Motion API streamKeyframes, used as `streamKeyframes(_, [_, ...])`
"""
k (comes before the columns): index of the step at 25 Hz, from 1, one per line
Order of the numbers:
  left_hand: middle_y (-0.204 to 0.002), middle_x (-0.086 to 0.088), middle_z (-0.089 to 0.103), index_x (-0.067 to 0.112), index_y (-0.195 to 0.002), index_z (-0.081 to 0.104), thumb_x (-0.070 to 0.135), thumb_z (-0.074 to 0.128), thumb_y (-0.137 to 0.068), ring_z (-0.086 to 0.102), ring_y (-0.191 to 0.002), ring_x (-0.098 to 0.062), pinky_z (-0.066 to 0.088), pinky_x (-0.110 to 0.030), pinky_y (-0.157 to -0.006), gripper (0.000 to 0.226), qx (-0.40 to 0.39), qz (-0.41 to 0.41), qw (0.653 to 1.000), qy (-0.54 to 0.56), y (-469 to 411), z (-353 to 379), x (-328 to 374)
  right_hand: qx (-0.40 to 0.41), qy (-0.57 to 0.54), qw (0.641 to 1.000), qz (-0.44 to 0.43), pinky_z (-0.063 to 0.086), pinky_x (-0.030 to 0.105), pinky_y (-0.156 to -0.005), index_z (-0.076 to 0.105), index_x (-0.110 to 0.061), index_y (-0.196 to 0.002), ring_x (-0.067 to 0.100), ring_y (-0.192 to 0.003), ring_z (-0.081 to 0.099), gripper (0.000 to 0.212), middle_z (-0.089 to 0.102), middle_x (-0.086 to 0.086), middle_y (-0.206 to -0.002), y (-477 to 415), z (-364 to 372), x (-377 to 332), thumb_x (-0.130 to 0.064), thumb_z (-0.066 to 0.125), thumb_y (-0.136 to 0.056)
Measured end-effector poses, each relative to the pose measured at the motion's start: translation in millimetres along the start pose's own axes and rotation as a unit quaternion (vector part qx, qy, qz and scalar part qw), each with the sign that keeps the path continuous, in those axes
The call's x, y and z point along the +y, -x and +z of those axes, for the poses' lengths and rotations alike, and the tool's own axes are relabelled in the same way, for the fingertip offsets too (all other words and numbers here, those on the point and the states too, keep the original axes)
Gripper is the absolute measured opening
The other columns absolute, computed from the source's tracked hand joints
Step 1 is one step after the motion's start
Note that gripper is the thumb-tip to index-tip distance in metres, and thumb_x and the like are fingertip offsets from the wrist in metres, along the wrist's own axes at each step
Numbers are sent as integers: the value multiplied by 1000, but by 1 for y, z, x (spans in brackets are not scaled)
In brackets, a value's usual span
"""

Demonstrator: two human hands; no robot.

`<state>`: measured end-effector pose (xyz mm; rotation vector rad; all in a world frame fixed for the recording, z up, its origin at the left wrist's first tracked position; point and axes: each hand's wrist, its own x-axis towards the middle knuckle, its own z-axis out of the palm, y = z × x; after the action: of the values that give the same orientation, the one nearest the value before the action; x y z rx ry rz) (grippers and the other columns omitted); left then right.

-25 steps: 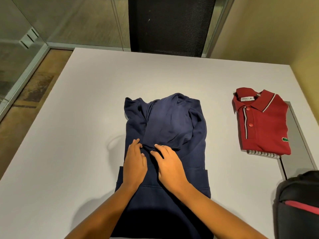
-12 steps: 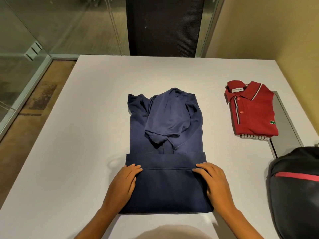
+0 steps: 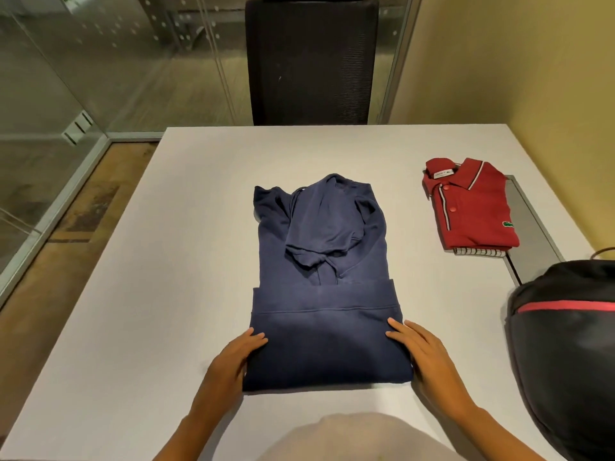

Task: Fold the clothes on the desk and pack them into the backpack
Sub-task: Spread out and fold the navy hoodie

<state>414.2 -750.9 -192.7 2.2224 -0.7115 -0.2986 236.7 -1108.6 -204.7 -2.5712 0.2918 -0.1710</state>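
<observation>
A navy hoodie (image 3: pixel 319 261) lies partly folded in the middle of the white desk (image 3: pixel 166 294), its hood turned down over the chest and its bottom hem folded up. My left hand (image 3: pixel 233 361) rests at the fold's near left corner, thumb on top of the cloth. At the near right corner my right hand (image 3: pixel 419 357) lies flat, fingers on the cloth edge. A folded red polo shirt (image 3: pixel 476 207) sits at the right on a striped folded garment (image 3: pixel 479 251). The black backpack (image 3: pixel 565 354) with a red stripe stands at the right edge.
A black mesh chair (image 3: pixel 309 61) stands behind the desk's far edge. A grey cable hatch (image 3: pixel 532 227) is set into the desk beside the polo. Glass partitions are on the left, a yellow wall on the right.
Both hands left the hood, folded the bottom hem up, then slid back to the near corners of the fold. The view has tilted up.
</observation>
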Motion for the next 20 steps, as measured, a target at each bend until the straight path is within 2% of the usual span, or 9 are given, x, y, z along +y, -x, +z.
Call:
streamKeyframes(3, [-148,18,43,40,-138,49,3,49,-97,34,-138,4,28,-16,-112,55,-63,-2,998,25,11,0,-14,31,-78,996,17,39,27,-107,59,-29,-128,8,-129,46,37,47,-17,-143,-3,0,-2,-22,48,-93])
streamKeyframes(5, [-148,23,40,50,-139,42,0,49,-97,30,-138,6,25,-14,-112,65,-79,-10,997,-1,10,2,-17,51,-113,992,28,38,22,-104,63,-28,-122,5,-123,49,37,53,-16,-138,-4,2,-7,-30,40,-93])
streamKeyframes(7, [-145,25,43,50,-137,41,7,46,-96,31,-136,9,25,-10,-110,60,-72,-31,997,14,8,4,-16,70,-121,990,37,34,15,-102,64,-36,-116,4,-121,47,35,55,-21,-134,-3,7,-9,-27,39,-93])
streamKeyframes(9, [-139,21,52,37,-131,57,14,43,-94,41,-132,3,30,-15,-111,46,-25,-57,996,69,8,9,-10,90,-133,986,50,36,17,-98,64,-42,-108,8,-117,48,36,58,-24,-126,-8,7,-10,-22,39,-92])
streamKeyframes(11, [-138,3,56,13,-130,59,26,49,-97,50,-129,-15,34,-34,-114,37,19,-167,974,155,-2,15,-1,101,-158,981,58,41,23,-94,67,-41,-101,13,-113,51,37,63,-22,-116,-17,4,-7,-23,37,-89])
streamKeyframes(13, [-138,-17,49,-8,-134,46,34,62,-92,47,-126,-36,30,-47,-113,61,3,-314,927,205,-20,18,8,101,-184,976,60,46,28,-93,69,-37,-98,14,-112,51,36,67,-16,-111,-22,2,-2,-26,37,-87])
streamKeyframes(15, [-133,-27,49,-11,-133,44,13,55,-96,49,-119,-43,33,-47,-109,45,5,-387,898,207,-31,19,16,91,-217,967,96,48,34,-96,72,-34,-95,10,-113,51,28,65,-3,-114,-24,1,-1,-30,44,-90])
streamKeyframes(17, [-115,-27,60,-3,-117,57,1,49,-98,57,-97,-37,44,-43,-93,22,95,-357,907,202,-34,19,27,68,-219,962,151,49,36,-96,69,-37,-95,17,-114,52,26,57,3,-120,-26,-1,-4,-15,56,-93])
streamKeyframes(20, [-101,-13,60,4,-111,59,-2,44,-98,56,-89,-30,43,-35,-81,21,121,-267,939,179,-26,10,40,48,-197,961,187,41,29,-93,64,-61,-87,20,-114,50,67,50,-4,-124,-20,-8,-2,6,60,-88])
